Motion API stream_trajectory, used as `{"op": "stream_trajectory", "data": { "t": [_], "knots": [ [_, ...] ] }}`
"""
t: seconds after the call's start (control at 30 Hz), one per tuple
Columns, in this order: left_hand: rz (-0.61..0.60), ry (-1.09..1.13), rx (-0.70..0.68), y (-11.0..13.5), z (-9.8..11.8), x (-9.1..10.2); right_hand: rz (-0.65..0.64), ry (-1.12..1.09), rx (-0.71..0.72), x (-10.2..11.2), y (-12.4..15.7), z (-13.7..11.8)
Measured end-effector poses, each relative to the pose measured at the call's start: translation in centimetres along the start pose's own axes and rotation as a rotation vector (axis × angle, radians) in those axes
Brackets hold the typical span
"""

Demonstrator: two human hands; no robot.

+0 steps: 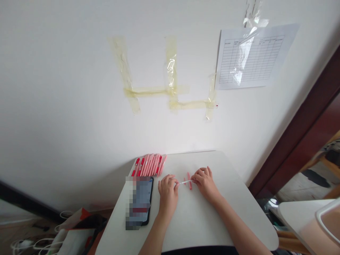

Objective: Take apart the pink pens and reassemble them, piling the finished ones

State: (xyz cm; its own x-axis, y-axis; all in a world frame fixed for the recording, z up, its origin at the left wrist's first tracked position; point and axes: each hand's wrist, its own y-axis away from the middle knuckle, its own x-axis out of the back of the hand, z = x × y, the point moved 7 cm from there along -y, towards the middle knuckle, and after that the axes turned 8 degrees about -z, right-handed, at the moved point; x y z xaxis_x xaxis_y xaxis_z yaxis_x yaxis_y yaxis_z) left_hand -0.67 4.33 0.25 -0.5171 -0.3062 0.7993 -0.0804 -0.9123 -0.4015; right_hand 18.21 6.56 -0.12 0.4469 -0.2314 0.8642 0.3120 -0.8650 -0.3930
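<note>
My left hand and my right hand hold a thin whitish pen refill between them, one end pinched in each. It lies nearly level, just above the white table. Behind and below the refill, a pink pen barrel lies on the table. Beside it is a smaller pink pen part. The fingertips partly hide both ends of the refill.
A row of several pink and red pens lies at the table's back left corner. A phone, partly blurred out, lies left of my left hand. The white table stands against a wall with a taped paper sheet.
</note>
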Motion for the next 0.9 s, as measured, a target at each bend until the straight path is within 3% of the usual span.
{"op": "stream_trajectory", "data": {
  "t": [0.37,0.6,0.9],
  "knots": [
    [0.063,-0.029,-0.035,0.0,0.1,0.7,0.006,0.013,-0.029,-0.2,-0.1,0.5],
    [0.081,-0.246,0.094,-0.1,-0.4,1.8,0.04,-0.008,-0.07,0.0,0.0,1.2],
    [0.078,-0.334,0.185,-0.1,-0.6,2.6,0.06,-0.001,-0.092,0.1,0.1,2.1]
  ]
}}
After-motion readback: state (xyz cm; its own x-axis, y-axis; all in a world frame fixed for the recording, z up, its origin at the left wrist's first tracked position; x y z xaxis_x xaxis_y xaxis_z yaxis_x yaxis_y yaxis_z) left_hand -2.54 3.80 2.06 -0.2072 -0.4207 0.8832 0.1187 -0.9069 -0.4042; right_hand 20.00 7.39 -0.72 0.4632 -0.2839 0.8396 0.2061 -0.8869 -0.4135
